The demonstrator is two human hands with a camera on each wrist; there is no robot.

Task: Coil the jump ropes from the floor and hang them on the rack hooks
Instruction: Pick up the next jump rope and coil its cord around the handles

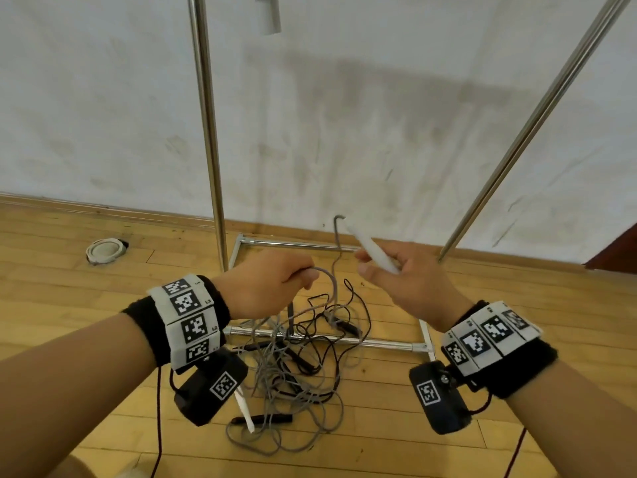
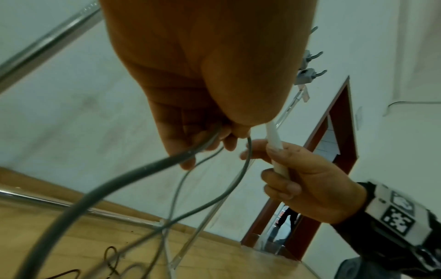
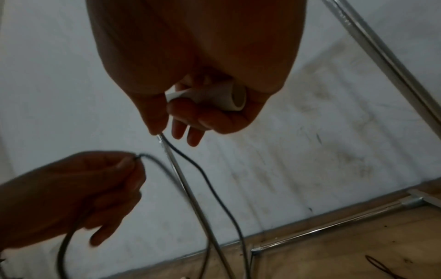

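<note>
Grey cord (image 1: 332, 288) pinched in curled left hand (image 1: 265, 288) | right hand (image 1: 413, 284) gripped smooth white tapered handle (image 1: 370, 248) | coiling judged barely begun, nothing visibly hung | remaining thin grey and black jump ropes (image 1: 296, 367) lay tangled on the wooden floor (image 1: 69, 339) across the chrome tubular rack base (image 1: 324, 336).

Grey jump rope (image 1: 333, 288), white handle (image 1: 370, 249) raised

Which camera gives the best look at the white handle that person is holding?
The head view: the white handle shows nearly whole in the right hand. The left wrist view shows a stretch between fingers; the right wrist view only its butt end.
</note>
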